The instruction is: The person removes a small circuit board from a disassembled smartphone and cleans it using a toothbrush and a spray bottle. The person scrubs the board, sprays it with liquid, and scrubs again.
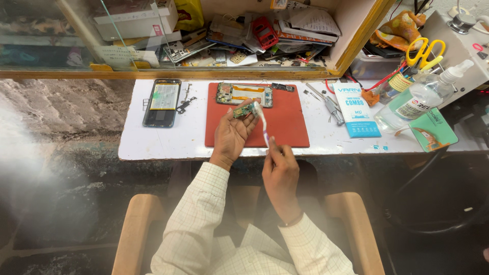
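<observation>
Holding: my left hand (230, 136) pinches a small green circuit board (243, 110) between fingertips, raised just above the mat.
Brushing tool: my right hand (279, 175) grips the thin white handle of a toothbrush (262, 122), bristle end touching the board.
Mat: flat red rubbery rectangle (285, 125) on the white tabletop (168, 140), matte and smooth.
Opened phone: a bare phone frame (244, 94) with orange flex ribbon lies along the mat's far edge.
Second phone: dark slab (162, 102), back off, pale battery showing, left of the mat.
Bottle: clear plastic spray bottle (420, 99) lies tilted at the right.
Scissors: yellow-handled (425, 51), upright in a holder.
</observation>
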